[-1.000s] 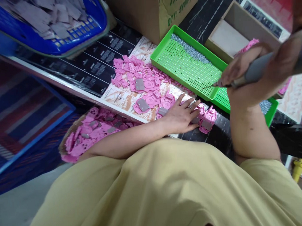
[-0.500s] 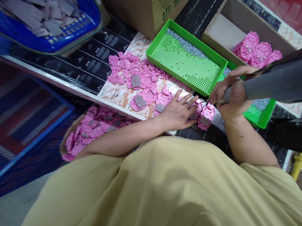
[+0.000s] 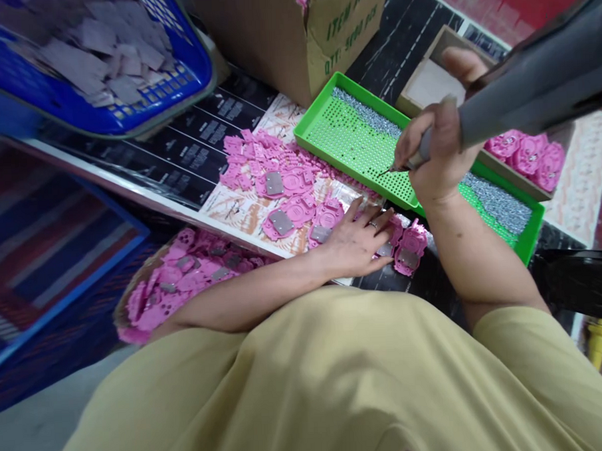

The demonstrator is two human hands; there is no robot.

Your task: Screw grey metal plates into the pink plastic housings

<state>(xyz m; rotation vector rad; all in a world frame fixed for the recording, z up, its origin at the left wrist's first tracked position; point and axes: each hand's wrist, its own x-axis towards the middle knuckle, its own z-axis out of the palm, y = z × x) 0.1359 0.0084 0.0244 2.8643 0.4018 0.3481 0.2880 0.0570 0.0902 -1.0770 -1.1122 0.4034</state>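
Note:
My right hand (image 3: 440, 149) is wrapped round a grey electric screwdriver (image 3: 518, 76). Its thin bit points down over a green perforated tray (image 3: 347, 150), which has small silver screws (image 3: 368, 113) along its far side. Flat on the pink plastic parts lies my left hand (image 3: 356, 243), fingers spread, a ring on one of them. It partly hides the part beneath it. Just right of its fingertips sits a pink plastic casing (image 3: 410, 247) with a grey plate on it. More such casings (image 3: 290, 216) lie to the left.
Behind the tray stands a cardboard box (image 3: 293, 46). A blue basket (image 3: 175, 91) holds grey plates. At right, a second green tray (image 3: 524, 242) contains screws, beside an open box (image 3: 570, 157) with pink casings. Pink parts fill a container (image 3: 122, 313) below the table edge.
My right hand has lifted the screwdriver away from the pink casings and brought its bit over the green tray. My left hand stays on the parts. The view has shifted slightly.

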